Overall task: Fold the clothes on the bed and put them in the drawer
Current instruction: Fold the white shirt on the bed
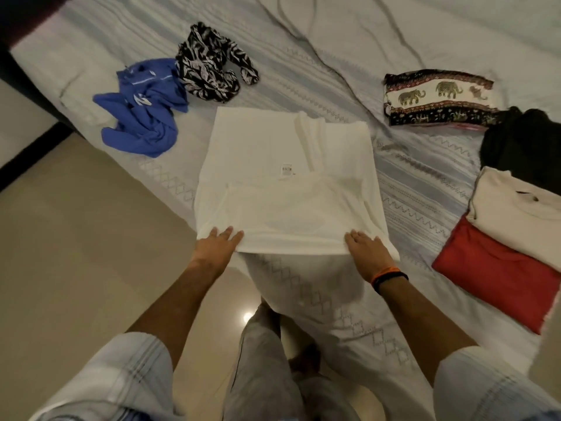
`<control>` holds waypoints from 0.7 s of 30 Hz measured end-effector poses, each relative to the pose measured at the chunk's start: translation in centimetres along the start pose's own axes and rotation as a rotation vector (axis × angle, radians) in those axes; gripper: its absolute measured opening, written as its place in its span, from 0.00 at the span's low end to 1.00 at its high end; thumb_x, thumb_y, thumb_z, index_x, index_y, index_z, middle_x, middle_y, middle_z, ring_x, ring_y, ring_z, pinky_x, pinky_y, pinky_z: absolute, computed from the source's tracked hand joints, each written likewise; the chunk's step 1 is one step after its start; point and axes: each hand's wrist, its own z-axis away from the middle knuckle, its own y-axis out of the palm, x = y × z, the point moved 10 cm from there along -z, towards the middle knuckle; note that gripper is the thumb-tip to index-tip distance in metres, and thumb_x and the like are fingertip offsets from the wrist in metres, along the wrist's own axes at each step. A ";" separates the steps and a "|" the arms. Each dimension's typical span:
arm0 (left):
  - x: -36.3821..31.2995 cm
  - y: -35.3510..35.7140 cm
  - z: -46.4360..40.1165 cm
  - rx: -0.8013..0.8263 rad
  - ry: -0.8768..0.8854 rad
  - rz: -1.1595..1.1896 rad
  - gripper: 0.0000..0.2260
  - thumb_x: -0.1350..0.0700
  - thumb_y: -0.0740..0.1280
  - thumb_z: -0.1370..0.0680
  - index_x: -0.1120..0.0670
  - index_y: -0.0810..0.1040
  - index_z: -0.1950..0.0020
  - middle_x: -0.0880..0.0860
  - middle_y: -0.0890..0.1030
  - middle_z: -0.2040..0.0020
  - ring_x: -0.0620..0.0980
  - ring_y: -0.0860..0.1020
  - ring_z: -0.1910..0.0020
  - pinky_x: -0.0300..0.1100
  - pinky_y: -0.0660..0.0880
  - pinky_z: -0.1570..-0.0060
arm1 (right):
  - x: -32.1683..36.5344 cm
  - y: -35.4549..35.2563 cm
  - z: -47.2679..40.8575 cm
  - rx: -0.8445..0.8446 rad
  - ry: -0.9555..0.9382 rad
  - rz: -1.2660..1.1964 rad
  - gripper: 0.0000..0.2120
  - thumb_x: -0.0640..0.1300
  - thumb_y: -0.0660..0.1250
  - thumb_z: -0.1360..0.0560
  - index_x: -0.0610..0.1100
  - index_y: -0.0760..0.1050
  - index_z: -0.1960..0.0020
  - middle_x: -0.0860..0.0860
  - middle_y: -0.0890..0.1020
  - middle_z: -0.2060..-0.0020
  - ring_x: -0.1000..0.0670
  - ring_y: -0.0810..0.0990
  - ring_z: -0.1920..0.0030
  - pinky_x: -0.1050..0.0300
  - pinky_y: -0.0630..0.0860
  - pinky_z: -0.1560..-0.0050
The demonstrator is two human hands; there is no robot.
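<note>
both hands lay flat with fingers straight on the near hem of the white t-shirt (288, 189): the left hand (220, 241) pressed its near left corner, the right hand (365, 246) its near right corner, neither curled round the cloth. the shirt lay half folded on the bed (409, 189) at its near edge, sleeves turned in and its label showing. the risk, as it looked, was that the hem sat close to the mattress edge; lifting it unevenly could let the tucked sleeves slide out, or drag the shirt off toward the floor. unfolded still were the blue garment (142, 107) and the black-and-white patterned garment (209, 65) to the left; folded to the right lay the elephant-print cloth (437, 98), a black garment (525, 144), a cream shirt (516, 208) and a red shirt (498, 275). no drawer or other container was in view.
</note>
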 end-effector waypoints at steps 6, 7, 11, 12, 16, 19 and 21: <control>-1.6 2.6 5.1 -0.020 0.056 0.022 0.33 0.67 0.58 0.20 0.48 0.51 0.19 0.52 0.57 0.20 0.57 0.61 0.24 0.55 0.68 0.30 | 0.7 1.4 5.2 0.021 -0.025 -0.052 0.21 0.32 0.53 0.20 0.40 0.64 0.28 0.42 0.70 0.29 0.42 0.71 0.31 0.45 0.69 0.32; -1.6 2.6 5.6 -0.027 0.054 0.037 0.31 0.66 0.57 0.20 0.49 0.53 0.20 0.53 0.59 0.20 0.56 0.63 0.25 0.54 0.67 0.30 | 0.6 1.4 5.6 0.018 -0.022 -0.063 0.20 0.32 0.54 0.20 0.40 0.66 0.29 0.43 0.71 0.30 0.42 0.72 0.32 0.45 0.69 0.32; -0.3 1.5 5.7 -0.064 -0.024 0.117 0.22 0.64 0.60 0.21 0.52 0.68 0.27 0.56 0.74 0.32 0.56 0.74 0.34 0.51 0.73 0.36 | 0.0 0.3 5.7 0.015 -0.012 -0.088 0.17 0.33 0.56 0.21 0.40 0.70 0.34 0.42 0.76 0.38 0.42 0.76 0.39 0.50 0.74 0.41; 0.3 0.8 5.5 -0.074 -0.061 0.105 0.18 0.63 0.62 0.21 0.54 0.71 0.31 0.56 0.77 0.36 0.56 0.76 0.37 0.50 0.75 0.40 | -0.3 -0.2 5.4 0.015 -0.007 -0.080 0.16 0.33 0.56 0.21 0.40 0.70 0.35 0.43 0.77 0.41 0.42 0.77 0.42 0.50 0.75 0.43; 3.5 -3.2 3.4 -0.148 -0.198 0.062 0.11 0.61 0.60 0.21 0.56 0.74 0.39 0.56 0.79 0.42 0.56 0.78 0.43 0.48 0.74 0.45 | -2.2 -2.9 2.9 -0.017 0.040 -0.062 0.15 0.34 0.57 0.22 0.42 0.71 0.38 0.44 0.79 0.44 0.42 0.79 0.45 0.50 0.75 0.48; 5.9 -6.4 0.3 -0.223 -0.228 0.098 0.10 0.61 0.60 0.21 0.56 0.74 0.40 0.56 0.79 0.43 0.57 0.78 0.44 0.48 0.73 0.44 | -4.1 -5.6 -0.5 -0.052 0.092 -0.088 0.13 0.35 0.58 0.22 0.42 0.72 0.39 0.43 0.79 0.45 0.41 0.79 0.45 0.49 0.73 0.50; 7.5 -8.4 -2.8 -0.251 -0.222 0.119 0.11 0.62 0.61 0.22 0.57 0.74 0.40 0.57 0.79 0.43 0.58 0.78 0.44 0.49 0.71 0.43 | -5.1 -7.7 -3.7 -0.092 0.130 -0.109 0.12 0.35 0.59 0.23 0.42 0.73 0.40 0.43 0.79 0.46 0.40 0.79 0.46 0.48 0.74 0.49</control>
